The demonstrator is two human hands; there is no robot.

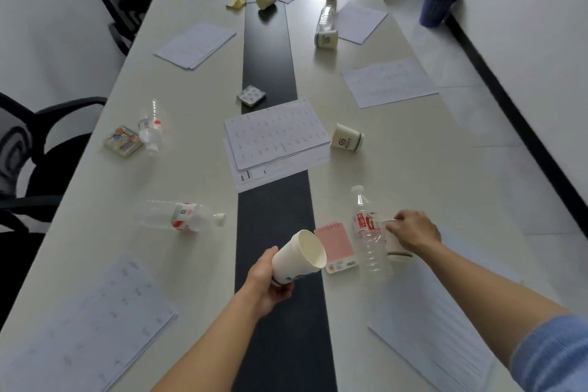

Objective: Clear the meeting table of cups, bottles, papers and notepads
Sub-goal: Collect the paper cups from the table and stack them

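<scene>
Cream table (pixel 178 99) holds sheets, bottles, cups. The clear bottle (pixel 369 232) standing just beside your R hand (pixel 413 232) looks empty, so it's light and crushes easily; take it at the label. R fingers curl round a paper cup (pixel 394 247) on the table. L hand (pixel 270 283) grips another cup (pixel 299 256) by its base, held in the air. Cup walls are thin, so don't squeeze.

At least seven cups (pixel 346 137), at least four bottles (pixel 181 216)
</scene>
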